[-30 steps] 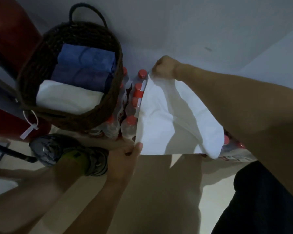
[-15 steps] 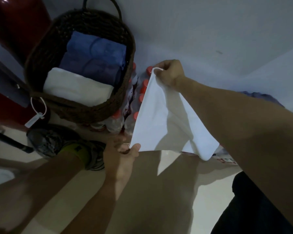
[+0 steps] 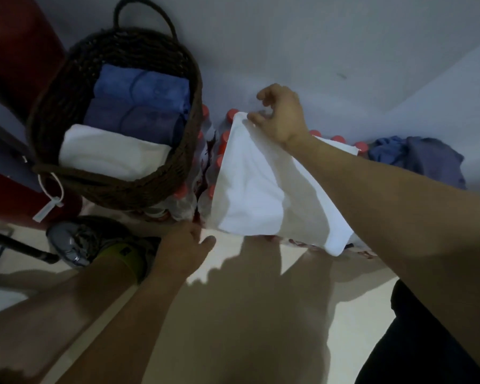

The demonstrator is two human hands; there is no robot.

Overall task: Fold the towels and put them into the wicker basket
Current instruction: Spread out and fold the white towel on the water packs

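Beside the basket (image 3: 67, 112), over the red-capped bottles (image 3: 227, 139), the right hand (image 3: 281, 117) pinches the white towel's (image 3: 255, 189) top corner; the left hand (image 3: 182, 245) hangs relaxed just below its lower corner, holding nothing. 3 folded towels (image 3: 139, 106) fill the basket.

The basket (image 3: 117, 187) is dark brown wicker with a woven, ropy pattern, and a white tag (image 3: 48, 209) hangs from its rim. Inside lie a bright blue towel (image 3: 142, 87), a darker navy towel (image 3: 133, 123) and a plain white folded towel (image 3: 111, 152). The held towel (image 3: 250, 189) is plain white, greyed where shadow crosses it. The bottles (image 3: 203, 187) have red caps. A heap of cloths (image 3: 416, 159) is blue and slate. The floor (image 3: 352, 311) is cream, the wall (image 3: 316, 37) pale grey, the shoe (image 3: 78, 242) grey.
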